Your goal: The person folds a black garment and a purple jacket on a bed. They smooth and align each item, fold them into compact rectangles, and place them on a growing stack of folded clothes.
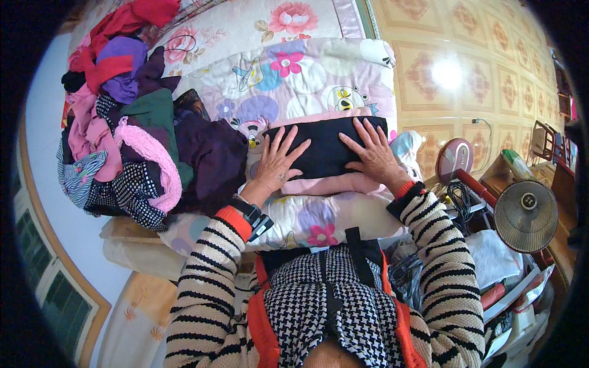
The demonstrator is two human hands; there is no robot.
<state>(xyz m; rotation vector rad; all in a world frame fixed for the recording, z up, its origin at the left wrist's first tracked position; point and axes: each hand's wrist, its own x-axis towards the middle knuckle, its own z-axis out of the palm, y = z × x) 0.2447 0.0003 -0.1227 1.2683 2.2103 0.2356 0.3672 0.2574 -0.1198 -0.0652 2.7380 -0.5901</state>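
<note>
A folded black cloth (324, 149) lies flat before me, on top of a folded pink cloth (331, 185) whose edges show behind and in front of it. My left hand (280, 161) rests palm down on the black cloth's left end, fingers spread. On the right end lies my right hand (372, 152), also palm down with its fingers apart. Neither hand grips the fabric. Both cloths sit on a quilt (317, 216) printed with flowers, dots and cartoon faces.
Left of my hands is a heap of clothes with a dark purple garment (211, 156), a pink knitted band (170, 179) and a purple piece (122, 69). A floral bed cover (294, 18) lies beyond. At right stand a round heater or fan (526, 216) and a pink scale-like disc (454, 158).
</note>
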